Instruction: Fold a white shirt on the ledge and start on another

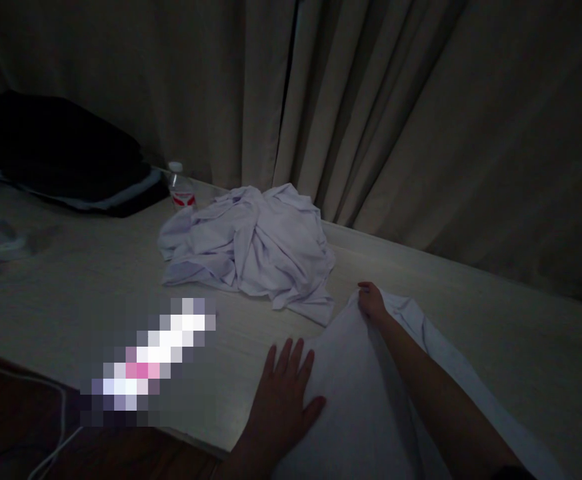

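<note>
A white cloth garment or sheet (341, 393) lies spread over the near right of the table; its exact kind does not show. My left hand (288, 390) rests flat along its left edge, fingers spread. Farther off, my right hand (372, 303) pinches the far edge of this white cloth and lifts a fold. To the right of that hand, the fabric trails in creases under my forearm. Beyond my hands sits a crumpled heap of white cloth (265, 243), touched by neither hand.
A clear bottle (183, 190) with a white cap stands behind the heap. Dark folded fabric (61, 153) is piled at the back left. A bright pixelated object (165, 347) lies near the front edge of the table (495, 333). White cables (63, 413) hang below. Curtains (211, 87) close off the back.
</note>
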{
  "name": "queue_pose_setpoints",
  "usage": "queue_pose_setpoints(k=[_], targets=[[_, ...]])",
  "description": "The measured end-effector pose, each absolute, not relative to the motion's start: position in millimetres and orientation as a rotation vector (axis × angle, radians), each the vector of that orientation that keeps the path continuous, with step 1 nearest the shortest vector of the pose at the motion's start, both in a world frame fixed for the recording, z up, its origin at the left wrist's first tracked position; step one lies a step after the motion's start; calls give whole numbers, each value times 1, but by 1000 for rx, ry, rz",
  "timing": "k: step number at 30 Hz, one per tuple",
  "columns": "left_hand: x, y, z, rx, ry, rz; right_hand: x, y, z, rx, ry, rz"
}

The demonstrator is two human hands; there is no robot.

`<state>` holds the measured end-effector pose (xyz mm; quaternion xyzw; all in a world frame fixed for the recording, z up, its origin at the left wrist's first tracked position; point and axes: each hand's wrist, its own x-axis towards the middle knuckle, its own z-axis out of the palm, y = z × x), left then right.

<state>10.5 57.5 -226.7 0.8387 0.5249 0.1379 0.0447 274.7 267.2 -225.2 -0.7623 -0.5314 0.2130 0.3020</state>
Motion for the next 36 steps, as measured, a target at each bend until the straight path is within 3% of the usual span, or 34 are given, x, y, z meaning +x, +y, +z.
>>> queue_pose_setpoints(k=[12, 22, 27, 32, 36], targets=[[10, 57, -230, 2596, 1627, 414, 274, 272, -219, -2039, -1289, 643], [10, 59, -232, 2630, 1638, 432, 293, 268, -185, -1925, -1891, 244], [8, 60, -237, 2670, 1633, 467, 303, 262, -186, -1845, -2206, 204], [9, 61, -236, 2738, 1665, 452, 299, 256, -187, -1808, -2495, -136], [9, 62, -235, 2822, 1686, 447, 293, 260, -185, -1811, -2526, -209]])
